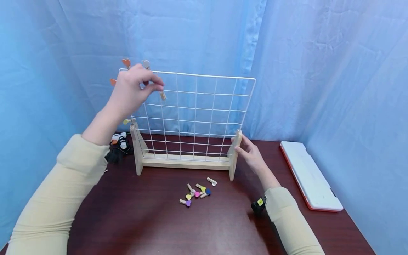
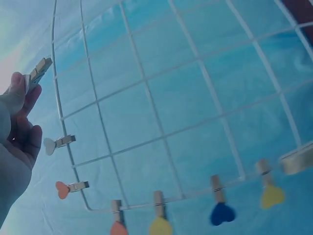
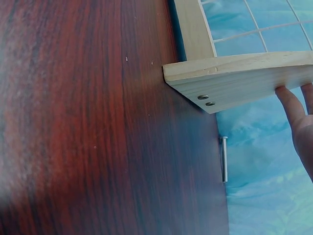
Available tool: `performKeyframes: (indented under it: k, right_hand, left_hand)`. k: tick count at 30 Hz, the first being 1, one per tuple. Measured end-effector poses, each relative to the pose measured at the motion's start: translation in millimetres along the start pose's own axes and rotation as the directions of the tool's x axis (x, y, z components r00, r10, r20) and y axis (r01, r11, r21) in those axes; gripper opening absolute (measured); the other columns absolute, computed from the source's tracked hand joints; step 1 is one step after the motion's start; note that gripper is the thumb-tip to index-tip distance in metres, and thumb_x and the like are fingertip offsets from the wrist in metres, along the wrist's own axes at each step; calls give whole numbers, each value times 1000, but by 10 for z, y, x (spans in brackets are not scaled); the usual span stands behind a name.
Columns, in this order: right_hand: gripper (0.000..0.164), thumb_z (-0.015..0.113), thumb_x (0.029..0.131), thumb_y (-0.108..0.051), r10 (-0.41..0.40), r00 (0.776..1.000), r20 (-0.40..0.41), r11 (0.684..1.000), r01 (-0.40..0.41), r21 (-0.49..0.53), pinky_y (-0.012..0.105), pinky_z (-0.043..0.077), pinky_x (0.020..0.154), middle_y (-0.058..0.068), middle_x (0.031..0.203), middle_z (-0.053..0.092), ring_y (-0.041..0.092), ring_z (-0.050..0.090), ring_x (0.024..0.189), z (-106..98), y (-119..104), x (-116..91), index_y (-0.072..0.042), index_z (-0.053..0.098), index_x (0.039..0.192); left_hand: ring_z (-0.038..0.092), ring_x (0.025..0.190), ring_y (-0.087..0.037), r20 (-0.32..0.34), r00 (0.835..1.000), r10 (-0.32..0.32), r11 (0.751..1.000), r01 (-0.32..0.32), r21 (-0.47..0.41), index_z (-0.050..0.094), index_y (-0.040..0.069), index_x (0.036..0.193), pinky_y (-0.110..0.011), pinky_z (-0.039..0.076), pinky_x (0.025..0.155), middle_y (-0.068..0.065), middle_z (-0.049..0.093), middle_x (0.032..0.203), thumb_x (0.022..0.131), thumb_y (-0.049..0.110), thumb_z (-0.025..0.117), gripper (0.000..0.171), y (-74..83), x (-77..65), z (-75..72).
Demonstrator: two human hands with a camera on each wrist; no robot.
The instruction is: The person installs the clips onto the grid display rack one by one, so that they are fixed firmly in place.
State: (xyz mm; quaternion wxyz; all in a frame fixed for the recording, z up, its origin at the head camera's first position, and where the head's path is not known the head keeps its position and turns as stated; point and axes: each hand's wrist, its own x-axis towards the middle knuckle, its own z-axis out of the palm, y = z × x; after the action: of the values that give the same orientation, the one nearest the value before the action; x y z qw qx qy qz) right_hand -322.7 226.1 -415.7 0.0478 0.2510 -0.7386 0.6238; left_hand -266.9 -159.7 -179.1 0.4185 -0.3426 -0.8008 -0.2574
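Observation:
My left hand is raised in front of the upper left of a white wire grid rack. Between thumb and fingertips it pinches a small wooden clothespin with a whitish piece at the finger end. Its free end points toward the grid's top wire. A white-heart clothespin and an orange-heart clothespin are clipped on that edge; several more heart clothespins, including a blue-heart clothespin, line the side edge. My right hand grips the right upright of the wooden stand, thumb in front.
Several loose heart clothespins lie on the dark table in front of the stand, among them a purple-heart clothespin. A white case with red edging lies at the right. Black cables are bunched at the left. Blue curtains hang behind.

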Motion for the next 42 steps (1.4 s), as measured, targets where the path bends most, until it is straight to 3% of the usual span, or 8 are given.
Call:
performKeyframes:
  k: [4,9,15,19,22,29,38,42]
  right_hand:
    - [58,52,89,-9,8,1000,1,1000,-8,-26,20,44,86,9,125,52,17,48,112,25,-114,-21,-12,27,141]
    - [57,53,89,-10,12,1000,-3,1000,-12,-28,20,44,86,15,127,49,15,48,112,8,-43,11,-18,29,140]
    - [55,54,89,-14,6,1000,-10,1000,-6,-11,23,45,85,9,125,51,18,48,112,7,33,33,-26,33,138]
    - [55,55,88,-15,2,1000,-7,1000,-2,-2,23,45,85,17,127,48,17,48,112,12,25,26,-25,33,138]
    - [56,54,89,-14,9,1000,-9,1000,-9,-12,22,45,85,20,128,46,16,49,111,15,4,16,-24,32,139]
    - [56,52,89,-10,22,1000,4,1000,-22,1,21,44,85,22,129,44,24,45,114,81,-170,-24,-18,30,140]
    - [56,53,89,-11,20,1000,-4,1000,-20,1,21,44,86,22,129,44,19,46,114,40,-41,16,-25,31,139]
    - [56,54,89,-15,20,1000,-7,1000,-20,2,22,44,87,23,130,43,17,47,113,26,19,20,-28,32,138]
  left_hand:
    - [47,67,-16,-45,998,32,999,-30,43,71,8,76,-20,32,62,-5,66,71,77,18,67,11,-19,223,-37]
    - [45,68,-22,-52,996,75,993,-69,100,71,4,77,-26,32,63,-8,67,73,80,19,64,17,-77,426,-44]
    - [42,72,-24,-2,996,86,986,-85,145,69,2,80,-32,34,65,-10,67,77,83,19,59,20,-181,527,-12]
    - [44,75,-26,-35,994,108,984,-102,149,69,1,82,-34,36,68,-12,67,79,84,17,58,19,-212,571,14]
    - [44,75,-26,-39,993,113,984,-107,145,68,1,81,-34,36,69,-12,67,78,84,16,58,19,-225,595,33]
    - [44,75,-23,35,995,93,986,-97,137,68,4,81,-31,36,69,-9,67,79,83,18,59,17,-265,558,96]
    - [45,84,-23,18,997,72,989,-74,131,69,7,89,-36,33,78,-7,67,86,82,26,60,23,-268,494,72]
    - [45,90,-23,-34,998,54,991,-50,125,69,10,94,-39,34,83,-7,67,92,78,28,64,24,-241,412,34]
